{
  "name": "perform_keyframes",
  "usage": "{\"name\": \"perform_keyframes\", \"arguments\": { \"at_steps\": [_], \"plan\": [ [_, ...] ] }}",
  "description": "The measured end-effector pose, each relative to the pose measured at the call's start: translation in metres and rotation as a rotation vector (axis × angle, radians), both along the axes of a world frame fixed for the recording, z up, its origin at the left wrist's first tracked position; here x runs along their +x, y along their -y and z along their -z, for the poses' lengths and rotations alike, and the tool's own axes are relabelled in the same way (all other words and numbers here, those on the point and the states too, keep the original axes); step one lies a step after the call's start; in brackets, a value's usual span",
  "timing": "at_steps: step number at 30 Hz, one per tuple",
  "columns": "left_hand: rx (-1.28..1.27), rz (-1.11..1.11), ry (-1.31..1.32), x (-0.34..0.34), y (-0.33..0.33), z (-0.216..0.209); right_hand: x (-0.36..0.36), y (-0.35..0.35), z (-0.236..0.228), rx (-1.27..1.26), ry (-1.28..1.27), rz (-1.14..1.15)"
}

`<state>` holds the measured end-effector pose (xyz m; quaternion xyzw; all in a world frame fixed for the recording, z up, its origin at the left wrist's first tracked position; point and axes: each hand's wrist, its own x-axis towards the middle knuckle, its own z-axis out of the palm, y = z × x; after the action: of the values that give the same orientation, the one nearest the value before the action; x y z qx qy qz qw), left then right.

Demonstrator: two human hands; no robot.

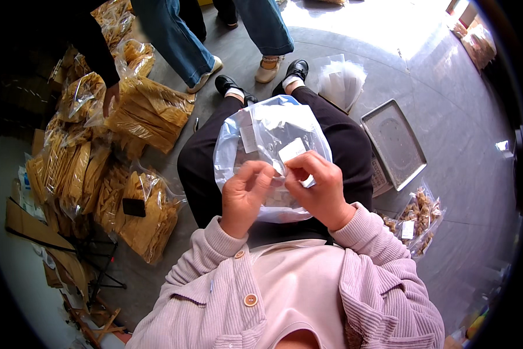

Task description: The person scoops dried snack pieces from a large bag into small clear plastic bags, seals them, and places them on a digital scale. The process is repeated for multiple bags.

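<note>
Resting on the seated person's lap, a clear plastic bag (270,136) lies crumpled over black trousers, with a small white rectangular label (291,150) near its middle and a second pale label (248,138) toward its left side. The left hand (245,196) pinches the bag's near edge, fingers curled closed on the film. The right hand (319,187) grips the same edge just beside it, thumb and fingertips pressed on what may be a small white slip, though the view is too small to be sure.

On the grey floor to the right lies an empty rectangular metal tray (394,143), and nearer the person a clear bag of brown dried pieces (419,218) bearing a little white label. Beyond the knees sits a stack of clear empty bags (341,81). To the left, many clear bags of yellow strips (148,110) are heaped together, one carrying a small black tag (133,207). Another person's legs in blue jeans (174,35) stand beyond them.
</note>
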<state>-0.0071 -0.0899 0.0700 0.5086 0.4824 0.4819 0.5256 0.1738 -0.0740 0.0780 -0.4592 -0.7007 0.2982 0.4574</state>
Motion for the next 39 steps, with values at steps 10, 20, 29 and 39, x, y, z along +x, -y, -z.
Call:
{"name": "perform_keyframes", "arguments": {
  "at_steps": [10, 20, 29, 39],
  "plan": [
    [-0.056, -0.011, 0.051, 0.0, -0.002, -0.003, -0.001, 0.003, -0.006, 0.002, -0.124, -0.072],
    [-0.025, -0.011, 0.035, 0.003, -0.001, -0.005, -0.002, 0.002, 0.001, 0.144, 0.002, -0.065],
    [0.092, -0.03, -0.098, 0.005, 0.0, 0.0, -0.003, 0.001, 0.0, 0.293, 0.173, -0.015],
    [0.107, -0.022, -0.101, 0.007, 0.001, 0.001, -0.004, 0.006, 0.001, 0.179, 0.12, -0.026]
  ]
}}
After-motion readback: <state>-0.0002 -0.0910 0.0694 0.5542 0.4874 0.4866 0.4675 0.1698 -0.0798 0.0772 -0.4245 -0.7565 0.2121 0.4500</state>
